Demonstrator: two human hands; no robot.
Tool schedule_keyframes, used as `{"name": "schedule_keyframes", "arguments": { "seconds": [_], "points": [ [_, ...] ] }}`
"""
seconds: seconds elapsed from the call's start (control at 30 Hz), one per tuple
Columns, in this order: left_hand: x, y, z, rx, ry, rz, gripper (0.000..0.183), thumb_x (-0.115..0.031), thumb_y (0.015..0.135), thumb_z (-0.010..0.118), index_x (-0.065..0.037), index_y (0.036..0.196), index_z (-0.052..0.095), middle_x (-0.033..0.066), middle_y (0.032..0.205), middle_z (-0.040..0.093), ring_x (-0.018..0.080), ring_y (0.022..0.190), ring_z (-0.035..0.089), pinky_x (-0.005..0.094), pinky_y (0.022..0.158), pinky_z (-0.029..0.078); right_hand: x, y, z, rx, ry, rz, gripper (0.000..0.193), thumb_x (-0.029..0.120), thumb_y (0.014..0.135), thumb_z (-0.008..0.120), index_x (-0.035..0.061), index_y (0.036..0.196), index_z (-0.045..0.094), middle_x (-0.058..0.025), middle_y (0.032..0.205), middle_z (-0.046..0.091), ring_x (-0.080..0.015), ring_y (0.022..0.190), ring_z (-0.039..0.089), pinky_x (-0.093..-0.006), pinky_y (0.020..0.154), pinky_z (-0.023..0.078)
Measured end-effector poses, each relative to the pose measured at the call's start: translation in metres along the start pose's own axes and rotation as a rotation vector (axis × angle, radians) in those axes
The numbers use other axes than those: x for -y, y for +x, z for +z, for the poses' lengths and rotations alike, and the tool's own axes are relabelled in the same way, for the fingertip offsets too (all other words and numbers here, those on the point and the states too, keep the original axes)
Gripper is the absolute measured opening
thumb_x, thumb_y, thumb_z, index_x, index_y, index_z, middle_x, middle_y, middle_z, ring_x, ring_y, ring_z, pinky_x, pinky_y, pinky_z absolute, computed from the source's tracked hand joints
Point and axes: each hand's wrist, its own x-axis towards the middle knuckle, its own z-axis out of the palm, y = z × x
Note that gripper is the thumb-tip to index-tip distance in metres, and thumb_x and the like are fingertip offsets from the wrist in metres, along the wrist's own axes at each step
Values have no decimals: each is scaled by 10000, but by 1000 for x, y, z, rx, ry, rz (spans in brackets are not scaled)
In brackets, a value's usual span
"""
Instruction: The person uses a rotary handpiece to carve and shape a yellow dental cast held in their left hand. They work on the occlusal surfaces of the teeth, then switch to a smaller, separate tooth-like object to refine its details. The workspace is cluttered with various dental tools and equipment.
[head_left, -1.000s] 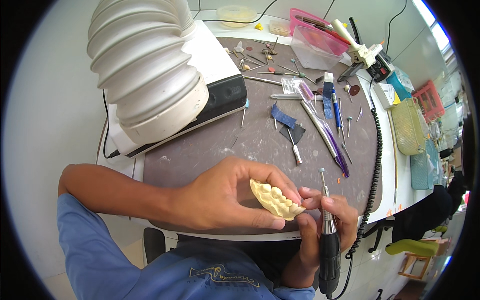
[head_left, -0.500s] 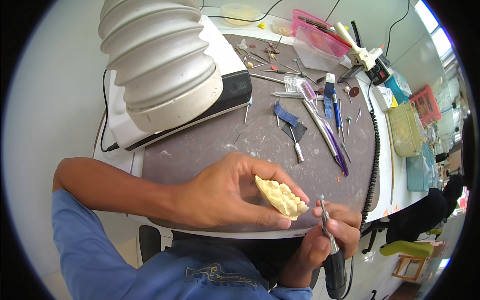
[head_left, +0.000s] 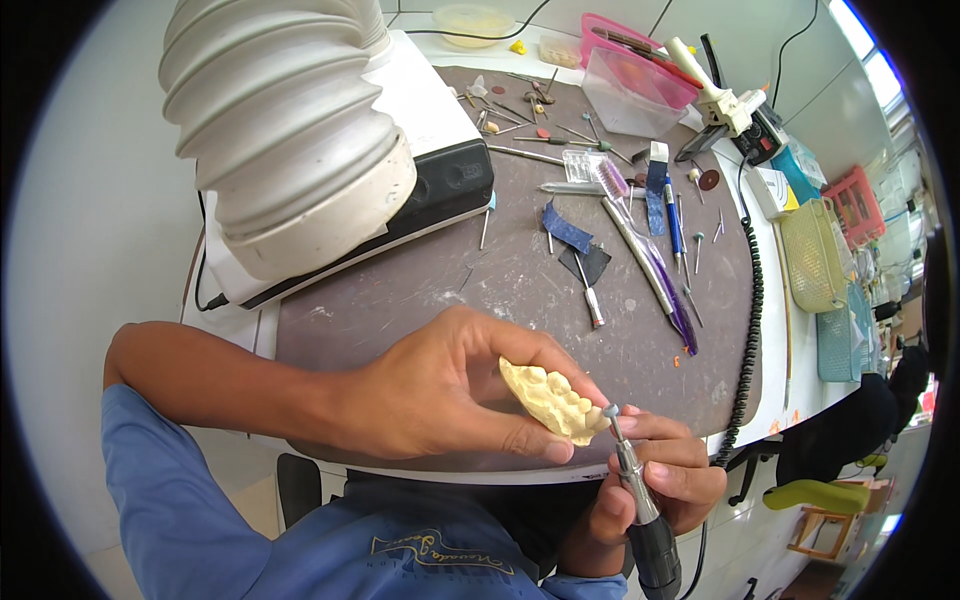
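A cream plaster dental model (head_left: 552, 400) with moulded teeth is gripped between the thumb and fingers of my left hand (head_left: 450, 390), above the near edge of the bench. My right hand (head_left: 665, 465) holds a dental handpiece (head_left: 645, 525) with a black body and a metal nose, pen fashion, pointing up. At its tip a small grey-blue bur (head_left: 611, 411) meets or nearly meets the right end of the model; whether they touch I cannot tell. Fingertips of my right hand are close beside that end.
A ribbed white suction hose (head_left: 290, 130) hangs over a white and black unit (head_left: 440, 190) at left. Across the brown mat (head_left: 420, 280) lie several burs, blue abrasive strips (head_left: 570, 228) and a purple toothbrush (head_left: 660, 270). Baskets (head_left: 810, 255) and a coiled cord (head_left: 750, 330) are at right.
The handpiece has moved up and left, bringing its bur from a gap away to the model's right end. The model has shifted slightly left.
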Motion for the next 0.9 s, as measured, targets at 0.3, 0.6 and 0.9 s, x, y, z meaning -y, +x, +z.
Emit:
{"name": "schedule_keyframes", "arguments": {
  "seconds": [0.3,0.6,0.9],
  "points": [
    [1,0,-1,12,-24,10,339,40,732,744,-5,1054,651,138,1131,607,169,1094,555,301,942,430,-2,0,-2,29,-3,-28,409,131,705,776,46,1011,517,-104,762,611,-304,834,666,-412,786,550],
    [0,0,-1,13,-3,-14,342,43,737,736,-5,1064,649,183,1171,590,193,1131,543,316,973,419,-2,0,-4,72,-5,-28,441,129,717,775,62,1048,492,-96,799,615,-327,894,664,-417,810,543],
    [-2,0,-3,27,59,-14,342,36,740,735,-8,1069,650,181,1175,594,195,1143,539,314,981,417,2,1,-4,102,-52,-5,440,163,737,773,84,1057,480,-81,778,627,-338,911,662,-428,815,538]
  ]
}}
